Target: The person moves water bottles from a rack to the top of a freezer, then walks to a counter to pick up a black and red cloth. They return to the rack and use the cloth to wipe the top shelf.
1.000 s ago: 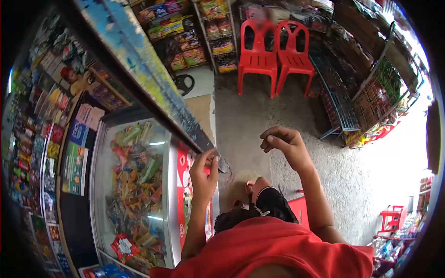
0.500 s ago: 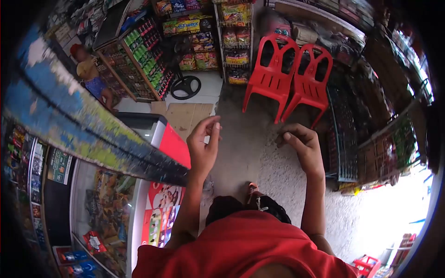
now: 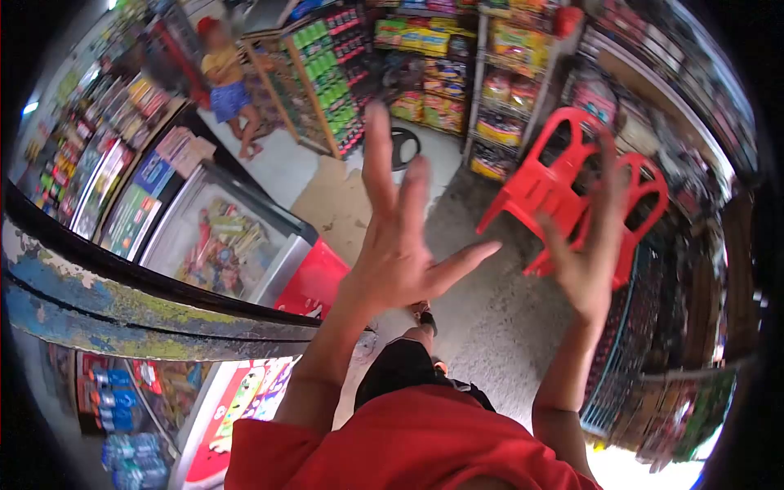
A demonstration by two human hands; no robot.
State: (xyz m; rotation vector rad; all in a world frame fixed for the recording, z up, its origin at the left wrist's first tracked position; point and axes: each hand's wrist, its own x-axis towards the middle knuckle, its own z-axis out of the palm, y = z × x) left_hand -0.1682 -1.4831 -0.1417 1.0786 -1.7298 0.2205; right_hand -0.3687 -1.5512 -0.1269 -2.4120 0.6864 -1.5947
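Observation:
Raised in front of me, my left hand (image 3: 394, 249) has its fingers spread and holds nothing. The freezer (image 3: 314, 278), with a glass top and a red side, is just to its left. My right hand (image 3: 590, 269) is also up, slightly blurred, with thumb and fingers apart and nothing in them. Beyond that hand, and partly hidden by it, are two red plastic chairs: the nearer-left chair (image 3: 531, 198) and the right one (image 3: 649, 184). Neither hand visibly touches anything.
A worn painted post (image 3: 147, 314) crosses the left side. Racks of snack packets (image 3: 502, 86) line the back, beside a shelf of green and pink packs (image 3: 314, 73). Another person (image 3: 229, 86) stands at the far left. Wire shelving (image 3: 621, 351) runs along the right.
Both hands have risen and their curled fingers have spread wide. My view has turned left and lifted, showing more of the freezer and the other person. One leg now shows stepping forward.

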